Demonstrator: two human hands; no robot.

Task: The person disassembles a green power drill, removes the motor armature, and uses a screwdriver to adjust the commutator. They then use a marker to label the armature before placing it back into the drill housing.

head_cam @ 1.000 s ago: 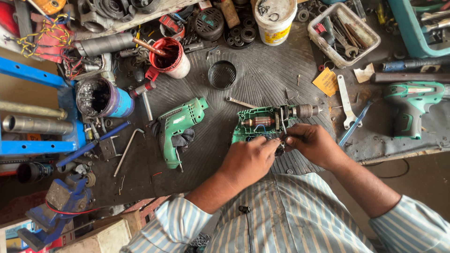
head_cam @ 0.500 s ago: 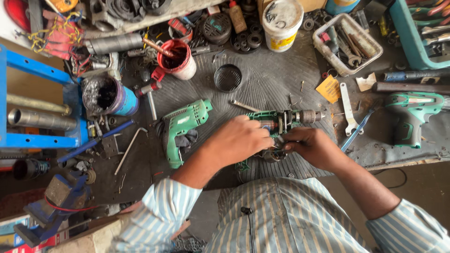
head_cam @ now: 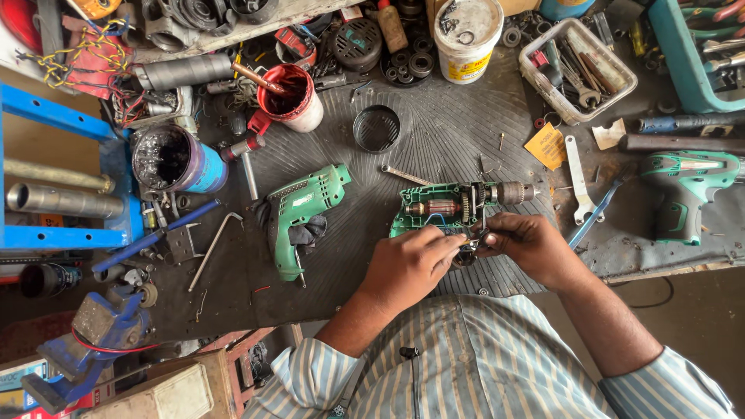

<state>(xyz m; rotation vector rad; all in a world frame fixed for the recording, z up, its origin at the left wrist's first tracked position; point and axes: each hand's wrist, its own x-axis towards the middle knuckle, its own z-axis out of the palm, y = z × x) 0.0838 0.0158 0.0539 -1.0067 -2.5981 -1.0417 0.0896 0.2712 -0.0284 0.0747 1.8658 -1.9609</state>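
Observation:
An opened green drill body [head_cam: 434, 208] lies on the dark ribbed mat, its copper armature and metal chuck [head_cam: 508, 193] exposed. My left hand [head_cam: 407, 265] and my right hand [head_cam: 531, 247] meet just below it, fingertips pinched together on a small dark part at the drill's lower edge. What exactly that part is I cannot tell. The drill's detached green cover half [head_cam: 299, 217] rests to the left of my left hand, apart from it.
A second green drill [head_cam: 687, 182] lies at the right. Behind are a red cup [head_cam: 291, 99], a black round cap [head_cam: 376, 128], a white bucket [head_cam: 466, 35], a tray of tools [head_cam: 578, 70], a flat spanner [head_cam: 576, 178]. A blue vise [head_cam: 93, 330] stands at left.
The view has shifted a little. My left hand has drawn back from over the drill body to its lower edge, uncovering the armature; both hands stay together on the small part.

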